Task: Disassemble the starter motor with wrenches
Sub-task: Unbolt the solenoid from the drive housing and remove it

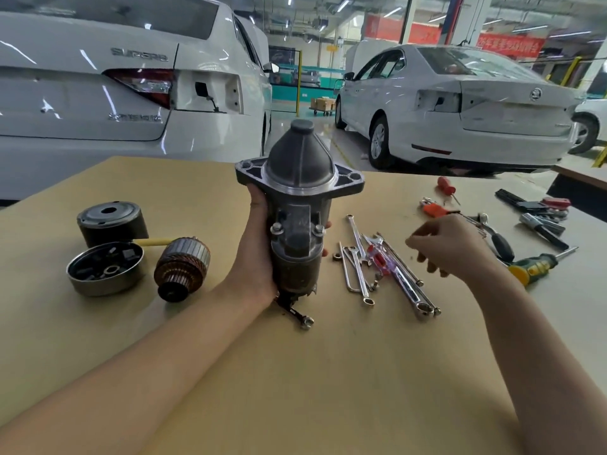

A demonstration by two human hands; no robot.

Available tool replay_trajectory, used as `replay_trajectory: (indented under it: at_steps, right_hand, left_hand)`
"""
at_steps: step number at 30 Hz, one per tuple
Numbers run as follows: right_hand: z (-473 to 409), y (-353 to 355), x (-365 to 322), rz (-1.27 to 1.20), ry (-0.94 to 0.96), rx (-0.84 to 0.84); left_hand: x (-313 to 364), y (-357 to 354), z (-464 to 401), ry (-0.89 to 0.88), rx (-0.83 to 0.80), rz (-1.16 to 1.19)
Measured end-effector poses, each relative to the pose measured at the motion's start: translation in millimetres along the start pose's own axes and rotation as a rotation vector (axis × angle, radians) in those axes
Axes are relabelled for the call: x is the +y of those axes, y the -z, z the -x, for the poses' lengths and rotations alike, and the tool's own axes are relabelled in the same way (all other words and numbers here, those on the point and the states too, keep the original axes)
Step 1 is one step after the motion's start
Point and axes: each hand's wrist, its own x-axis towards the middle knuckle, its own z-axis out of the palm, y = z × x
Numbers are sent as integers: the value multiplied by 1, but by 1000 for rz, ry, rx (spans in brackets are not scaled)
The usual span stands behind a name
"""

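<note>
Upright in hand: the grey metal starter motor housing (297, 205), domed nose up, is held above the tan board tabletop (295, 372), its lower end close to the surface.
Left hand: the left hand (259, 254) grips the housing from the left, fingers wrapped round its body with the tips showing on the far side.
Right hand: the right hand (450, 247) hovers over the tools, fingers loosely curled; whether it pinches anything small cannot be told.
Wrenches: a loose cluster of shiny steel wrenches (377, 267) lies just right of the housing, a red-handled transparent screwdriver (379, 257) lying across them.
Removed parts: left of the housing sit a dark cylindrical motor casing (111, 223), a round silver end cap (105, 269) and a copper-wound armature (182, 267) lying on its side.
Far right: a green and yellow screwdriver (538, 266), orange-handled pliers (435, 210) and a small red screwdriver (446, 186).
Background: two white cars (460, 103) are parked beyond the table.
</note>
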Motion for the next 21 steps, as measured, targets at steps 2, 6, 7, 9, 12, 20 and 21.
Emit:
replay_trajectory:
  at_steps: [2, 6, 7, 9, 12, 20, 21]
  right_hand:
    - [2, -1, 1, 56, -45, -130]
    - [2, -2, -4, 14, -9, -181]
    - [3, -4, -7, -17, 8, -193]
    - [6, -7, -11, -104, 60, -154]
    - [6, -9, -16, -232, 148, 15]
    - [20, -47, -30, 30, 239, -203]
    - [20, -48, -30, 50, 236, -178]
  left_hand:
    - [4, 1, -1, -19, -8, 14]
    - [5, 3, -2, -64, 42, -9]
    - [6, 4, -2, -87, 54, -18]
    - [8, 7, -2, -91, 52, -37]
    - [10, 9, -1, -90, 51, -23]
    - [10, 9, 0, -95, 38, -44]
    - [11, 8, 0, -93, 38, -53]
